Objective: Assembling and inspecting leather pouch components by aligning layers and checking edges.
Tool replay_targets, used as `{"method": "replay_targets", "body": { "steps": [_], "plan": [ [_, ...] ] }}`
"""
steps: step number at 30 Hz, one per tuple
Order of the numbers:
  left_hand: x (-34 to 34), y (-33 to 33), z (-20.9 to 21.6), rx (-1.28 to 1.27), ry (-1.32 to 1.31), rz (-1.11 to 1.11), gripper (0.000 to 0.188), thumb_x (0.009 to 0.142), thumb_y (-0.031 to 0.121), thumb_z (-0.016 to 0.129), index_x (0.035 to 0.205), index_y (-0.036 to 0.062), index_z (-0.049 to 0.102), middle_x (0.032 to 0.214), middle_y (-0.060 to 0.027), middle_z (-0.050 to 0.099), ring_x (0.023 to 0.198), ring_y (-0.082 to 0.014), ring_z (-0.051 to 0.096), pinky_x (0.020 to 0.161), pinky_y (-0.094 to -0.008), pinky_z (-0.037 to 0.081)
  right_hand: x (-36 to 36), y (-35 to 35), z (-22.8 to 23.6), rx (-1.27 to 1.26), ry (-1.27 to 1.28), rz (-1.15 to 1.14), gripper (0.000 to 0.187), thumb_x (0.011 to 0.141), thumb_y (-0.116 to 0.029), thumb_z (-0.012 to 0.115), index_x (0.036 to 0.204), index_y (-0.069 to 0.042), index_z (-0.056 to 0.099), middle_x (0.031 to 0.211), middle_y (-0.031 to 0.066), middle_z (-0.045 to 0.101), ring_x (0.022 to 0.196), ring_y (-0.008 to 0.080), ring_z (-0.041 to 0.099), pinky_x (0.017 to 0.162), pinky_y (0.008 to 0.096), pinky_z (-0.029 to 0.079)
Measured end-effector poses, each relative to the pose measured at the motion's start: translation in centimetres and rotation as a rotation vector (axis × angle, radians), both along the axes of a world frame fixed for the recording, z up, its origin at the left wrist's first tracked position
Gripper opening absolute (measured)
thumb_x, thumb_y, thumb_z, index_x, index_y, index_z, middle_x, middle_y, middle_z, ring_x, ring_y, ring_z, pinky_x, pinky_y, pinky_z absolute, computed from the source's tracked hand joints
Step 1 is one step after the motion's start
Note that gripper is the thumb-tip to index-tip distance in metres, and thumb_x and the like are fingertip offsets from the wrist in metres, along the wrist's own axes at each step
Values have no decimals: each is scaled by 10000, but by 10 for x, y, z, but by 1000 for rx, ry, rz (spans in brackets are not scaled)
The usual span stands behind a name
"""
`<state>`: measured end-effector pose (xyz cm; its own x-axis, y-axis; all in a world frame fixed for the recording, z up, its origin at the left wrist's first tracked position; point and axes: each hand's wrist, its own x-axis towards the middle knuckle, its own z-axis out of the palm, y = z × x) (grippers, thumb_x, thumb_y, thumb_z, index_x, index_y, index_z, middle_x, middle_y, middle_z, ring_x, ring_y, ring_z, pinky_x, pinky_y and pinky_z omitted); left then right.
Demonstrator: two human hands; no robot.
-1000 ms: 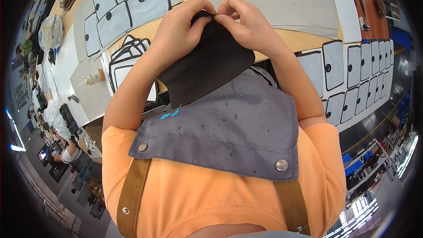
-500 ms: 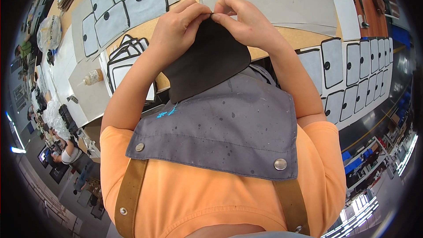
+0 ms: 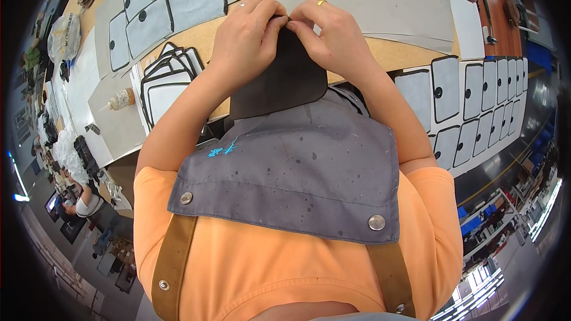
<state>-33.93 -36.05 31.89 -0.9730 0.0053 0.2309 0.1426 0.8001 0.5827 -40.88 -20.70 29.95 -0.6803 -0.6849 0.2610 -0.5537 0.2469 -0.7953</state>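
A flat black panel with rounded corners, leather-like in look, hangs in front of my apron. My left hand pinches its far edge between thumb and fingers. Right beside it, my right hand pinches the same edge, so the fingertips of both hands nearly meet. The fingers cover the spot where they grip, and any small detail there is hidden. The panel's near edge lies close against the grey apron.
Pale panels with black borders and dark dots lie at the far left and in rows on the right. A stack of white, black-edged pieces and a glue-like bottle sit left. A large grey sheet covers the far table.
The panel has turned slightly and its near edge has risen away from me. Both hands keep their pinch at the far edge, with the fingers shifted a little.
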Motion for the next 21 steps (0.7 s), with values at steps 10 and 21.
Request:
{"method": "replay_targets", "body": {
  "steps": [10, 21],
  "plan": [
    [1, -17, -6, 255, -253, 3, 189, 851, 174, 563, 868, -10, 523, 672, -179, 548, 587, -321, 509, 548, -371, 401, -12, 10, -16, -121, -440, -85, 167, 825, -155, 588, 873, -1, 629, 744, 72, 630, 681, 157, 578, 612, 289, 449],
    [-8, -21, -2, 128, -221, -29, 192, 852, 182, 547, 836, -7, 516, 677, -195, 550, 678, -356, 545, 592, -401, 413, -9, 1, -15, -151, -204, -90, 226, 790, -183, 643, 897, 15, 623, 801, 106, 621, 703, 184, 591, 647, 286, 468]
  ]
}}
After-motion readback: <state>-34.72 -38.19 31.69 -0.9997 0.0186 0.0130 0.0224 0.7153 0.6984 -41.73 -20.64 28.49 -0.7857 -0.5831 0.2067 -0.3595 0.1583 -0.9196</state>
